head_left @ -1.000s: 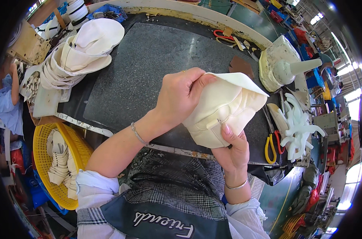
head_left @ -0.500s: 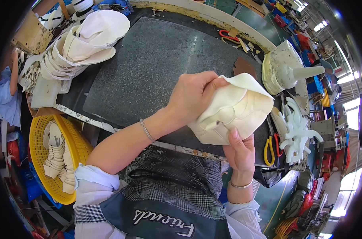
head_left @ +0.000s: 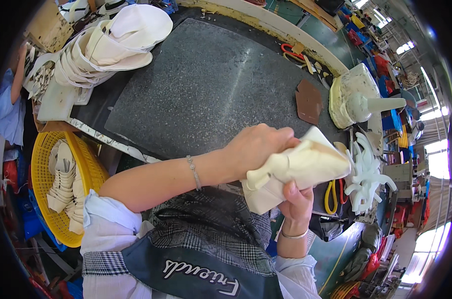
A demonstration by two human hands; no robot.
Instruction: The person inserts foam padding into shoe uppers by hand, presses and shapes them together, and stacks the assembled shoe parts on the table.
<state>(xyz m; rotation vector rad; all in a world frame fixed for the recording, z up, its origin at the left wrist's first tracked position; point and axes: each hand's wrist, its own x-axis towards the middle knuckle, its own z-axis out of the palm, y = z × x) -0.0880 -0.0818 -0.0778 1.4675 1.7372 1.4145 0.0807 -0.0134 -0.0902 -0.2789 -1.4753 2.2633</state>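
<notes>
Cream-white folded leather shoe upper [head_left: 305,167], held up over the near edge of the dark speckled stone tabletop [head_left: 201,94], gripped from above by the left hand [head_left: 258,149] and pinched from beneath by the right hand [head_left: 296,202], thumb pressed on its lower edge. Just to the right, a white moulded plastic rack with curved prongs [head_left: 368,172] and yellow-handled scissors [head_left: 330,197]. Farther left, a stack of white uppers [head_left: 106,45] on the tabletop and a yellow plastic basket [head_left: 42,164] with more white pieces.
</notes>
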